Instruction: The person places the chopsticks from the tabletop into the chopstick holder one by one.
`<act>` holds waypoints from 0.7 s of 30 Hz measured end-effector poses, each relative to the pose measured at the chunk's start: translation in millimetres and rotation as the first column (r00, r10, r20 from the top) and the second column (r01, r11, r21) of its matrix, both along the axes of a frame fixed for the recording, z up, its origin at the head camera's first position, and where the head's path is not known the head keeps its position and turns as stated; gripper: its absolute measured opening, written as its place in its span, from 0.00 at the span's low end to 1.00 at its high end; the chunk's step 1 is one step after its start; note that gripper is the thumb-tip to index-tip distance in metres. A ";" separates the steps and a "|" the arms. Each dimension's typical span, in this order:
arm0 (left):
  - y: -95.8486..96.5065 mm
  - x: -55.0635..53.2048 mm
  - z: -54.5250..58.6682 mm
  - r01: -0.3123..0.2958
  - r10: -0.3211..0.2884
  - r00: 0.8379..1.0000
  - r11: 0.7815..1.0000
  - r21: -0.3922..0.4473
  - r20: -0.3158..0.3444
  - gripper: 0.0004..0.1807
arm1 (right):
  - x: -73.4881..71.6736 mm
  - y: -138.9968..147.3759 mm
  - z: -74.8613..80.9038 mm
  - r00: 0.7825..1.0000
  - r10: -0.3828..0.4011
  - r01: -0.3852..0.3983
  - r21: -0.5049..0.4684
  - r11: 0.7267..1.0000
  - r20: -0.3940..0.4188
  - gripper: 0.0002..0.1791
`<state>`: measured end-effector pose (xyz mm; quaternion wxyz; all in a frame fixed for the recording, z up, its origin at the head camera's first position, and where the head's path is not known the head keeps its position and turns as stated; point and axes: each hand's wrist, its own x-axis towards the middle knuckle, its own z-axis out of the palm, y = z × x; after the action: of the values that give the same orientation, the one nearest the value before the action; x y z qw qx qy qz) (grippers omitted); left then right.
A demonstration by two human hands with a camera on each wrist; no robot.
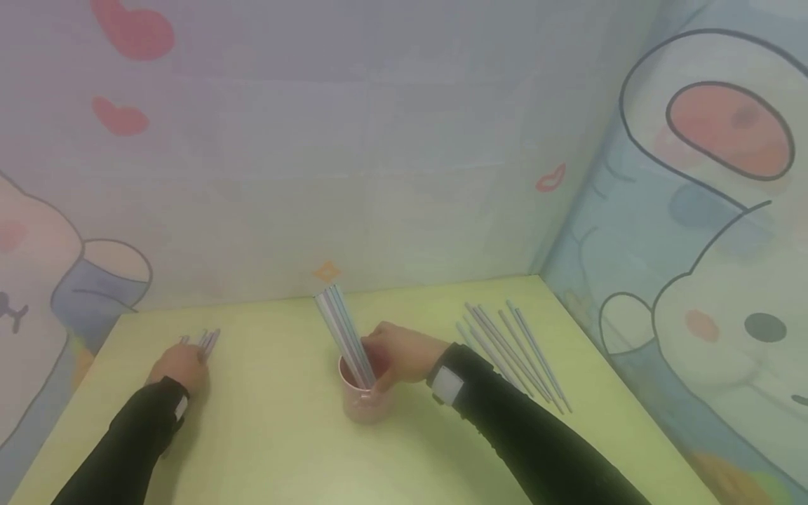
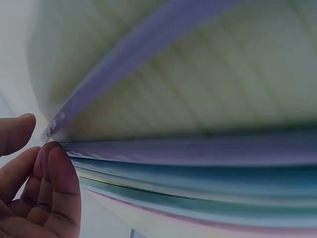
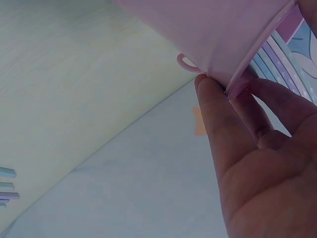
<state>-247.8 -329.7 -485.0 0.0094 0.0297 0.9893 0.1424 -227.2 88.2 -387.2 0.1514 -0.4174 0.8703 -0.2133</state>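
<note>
From my remote seat, my right hand [image 1: 404,351] pinches the rim of the pink cup [image 1: 366,412] mid-tabletop [image 1: 271,442], while my left hand [image 1: 179,368], thumb and fingers apart, meets loose sticks [image 1: 212,343]; slackening that pinch could let the tall leaning sticks [image 1: 344,337] topple it.

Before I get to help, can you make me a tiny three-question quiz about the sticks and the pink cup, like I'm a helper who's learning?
1. True or false: the sticks in the cup lean toward the person's right.
2. Which does the right hand hold?
a) a loose stick
b) the pink cup
c) the left sleeve
3. What things are nearest to the left hand?

Key:
1. False; they lean toward the person's left.
2. b
3. The loose sticks on the left of the table.
</note>
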 end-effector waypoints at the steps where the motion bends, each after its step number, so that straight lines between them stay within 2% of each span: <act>1: -0.7 -0.4 -1.2 0.006 -0.006 1.000 1.000 -0.012 0.007 0.15 | -0.2 0.1 -0.6 1.000 -0.011 0.011 0.012 1.000 -0.006 0.26; 6: -2.4 -2.0 -5.2 0.032 -0.031 0.999 0.999 -0.040 0.008 0.12 | -0.5 0.7 -2.2 0.998 -0.051 0.054 0.071 0.996 -0.046 0.29; 11: -2.3 -2.0 -6.9 0.054 -0.054 0.999 0.997 -0.049 0.000 0.13 | 0.2 0.6 -1.0 0.998 -0.035 0.038 0.062 0.997 -0.042 0.28; 16: 0.0 -0.8 -6.2 0.027 -0.027 0.999 1.000 0.010 0.019 0.17 | -0.4 0.5 -1.3 1.000 0.003 -0.002 0.026 1.000 -0.029 0.27; 21: 5.6 0.1 -7.3 0.046 -0.047 0.999 0.998 0.049 0.005 0.15 | -0.7 1.3 -2.0 0.999 0.005 -0.004 0.030 1.000 -0.039 0.27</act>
<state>-247.7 -324.1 -492.2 0.0151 0.0525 0.9846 0.1662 -227.9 89.6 -389.2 0.1409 -0.4211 0.8752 -0.1917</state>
